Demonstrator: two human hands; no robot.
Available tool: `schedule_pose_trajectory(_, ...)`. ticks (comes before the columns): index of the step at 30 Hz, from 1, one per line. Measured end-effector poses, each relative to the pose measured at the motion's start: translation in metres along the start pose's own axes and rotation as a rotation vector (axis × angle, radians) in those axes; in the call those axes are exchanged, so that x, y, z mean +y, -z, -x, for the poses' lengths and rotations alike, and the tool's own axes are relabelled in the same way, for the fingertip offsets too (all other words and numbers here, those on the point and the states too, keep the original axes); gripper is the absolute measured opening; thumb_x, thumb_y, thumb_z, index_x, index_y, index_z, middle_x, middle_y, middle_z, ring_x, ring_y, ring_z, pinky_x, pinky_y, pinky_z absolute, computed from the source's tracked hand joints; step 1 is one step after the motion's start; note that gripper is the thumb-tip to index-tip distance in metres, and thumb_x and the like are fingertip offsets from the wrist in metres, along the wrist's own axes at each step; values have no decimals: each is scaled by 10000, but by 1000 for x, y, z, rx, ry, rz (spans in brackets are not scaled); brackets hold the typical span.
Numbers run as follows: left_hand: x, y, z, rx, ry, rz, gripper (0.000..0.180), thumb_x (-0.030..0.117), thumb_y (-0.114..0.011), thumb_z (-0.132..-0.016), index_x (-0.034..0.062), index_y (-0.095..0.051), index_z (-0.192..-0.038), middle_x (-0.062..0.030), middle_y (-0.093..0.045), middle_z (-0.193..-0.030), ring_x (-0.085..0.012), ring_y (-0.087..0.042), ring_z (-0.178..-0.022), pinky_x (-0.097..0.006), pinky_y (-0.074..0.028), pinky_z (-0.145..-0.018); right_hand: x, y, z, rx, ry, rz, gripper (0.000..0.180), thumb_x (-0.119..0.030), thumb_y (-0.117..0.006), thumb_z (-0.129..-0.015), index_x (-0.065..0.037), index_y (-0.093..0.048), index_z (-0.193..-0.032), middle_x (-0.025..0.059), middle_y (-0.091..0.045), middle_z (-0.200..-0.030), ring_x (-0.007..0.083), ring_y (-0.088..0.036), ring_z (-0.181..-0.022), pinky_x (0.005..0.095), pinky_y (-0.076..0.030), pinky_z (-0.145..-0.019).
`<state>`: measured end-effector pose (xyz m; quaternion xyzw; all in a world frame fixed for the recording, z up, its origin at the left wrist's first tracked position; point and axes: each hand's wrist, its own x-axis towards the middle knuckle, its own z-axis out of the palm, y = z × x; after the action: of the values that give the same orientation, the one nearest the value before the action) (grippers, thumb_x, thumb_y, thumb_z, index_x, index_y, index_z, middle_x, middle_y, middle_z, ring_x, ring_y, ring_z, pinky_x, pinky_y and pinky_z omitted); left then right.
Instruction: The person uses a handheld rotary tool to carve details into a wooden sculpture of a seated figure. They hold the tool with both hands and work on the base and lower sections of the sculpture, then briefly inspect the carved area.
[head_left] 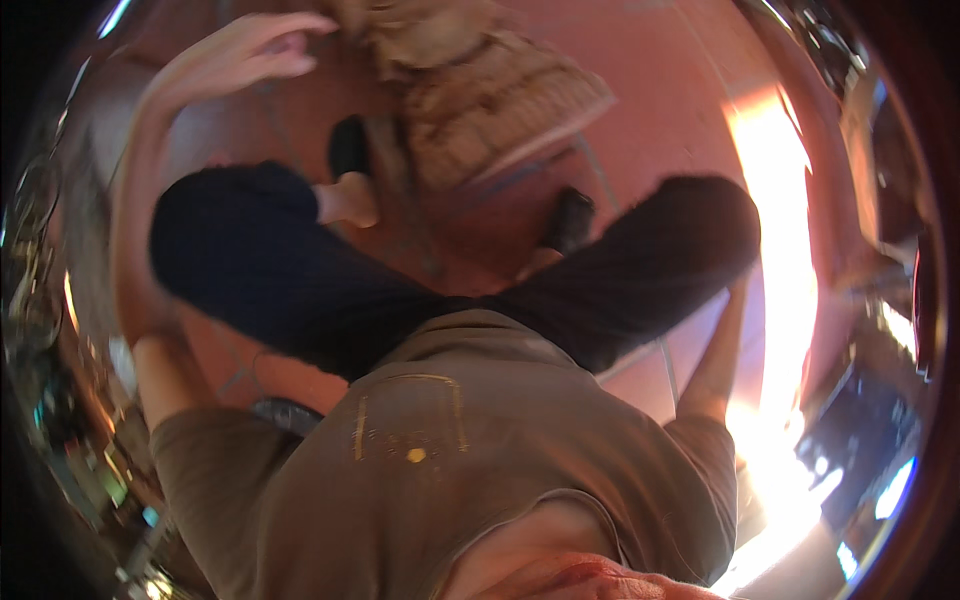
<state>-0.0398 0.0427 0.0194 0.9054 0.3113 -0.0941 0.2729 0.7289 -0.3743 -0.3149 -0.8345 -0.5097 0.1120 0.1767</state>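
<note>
My left hand [262, 52] is raised at the upper left, its fingers stretched out and apart, slightly smeared by motion. Nothing shows in its grasp. Just right of the fingertips lies a large light-brown piece [495, 95] with a rough, ridged surface and a pale straight edge. It looks like carved wood, but blur keeps me from being sure. It rests on or near the floor beyond my feet. My right forearm [715, 360] runs down behind my right knee, which hides the right hand.
Reddish tiles [660, 60] cover the floor. My bent knees spread wide, with dark footwear [348, 147] on my feet. A bright sunlight strip [785, 230] crosses the right side. A dark round object [287, 414] sits by my left side. Blurred clutter lines both rims.
</note>
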Motion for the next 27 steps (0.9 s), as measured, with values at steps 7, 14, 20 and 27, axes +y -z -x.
schedule_pose_trajectory(7,39,20,-3,292,4,20,413,250,-627,-934,2,-587,-1263,-111,-664,-972,-201,-629,-854,-331,-498,-770,-191,95,-166,76,-127,-227,439,-339,-633,-935,-102,-593,-1303,20,-628,-1257,143,-614,-1097,322,-505,-865)
schedule_pose_trajectory(14,46,49,-10,467,-32,11,404,240,-636,-926,3,-607,-1252,-94,-682,-985,-179,-631,-874,-313,-501,-772,-376,141,-243,-17,576,-217,466,-337,-583,-961,-31,-553,-1311,110,-601,-1294,192,-575,-1166,324,-473,-920)
schedule_pose_trajectory(20,22,44,-62,662,-100,262,396,231,-644,-920,3,-623,-1243,-79,-698,-997,-160,-632,-891,-298,-503,-773,-416,23,-236,-217,376,-471,517,-422,-589,-940,-87,-554,-1332,53,-635,-1180,150,-602,-1057,306,-478,-879)
schedule_pose_trajectory(27,-18,-139,-90,1213,185,1318,262,237,-622,-921,35,-636,-1087,-112,-707,-927,-174,-679,-770,-316,-558,-679,-441,-79,-188,-31,445,-327,492,-478,-564,-938,-47,-644,-1164,132,-688,-1088,252,-653,-1012,360,-507,-880)
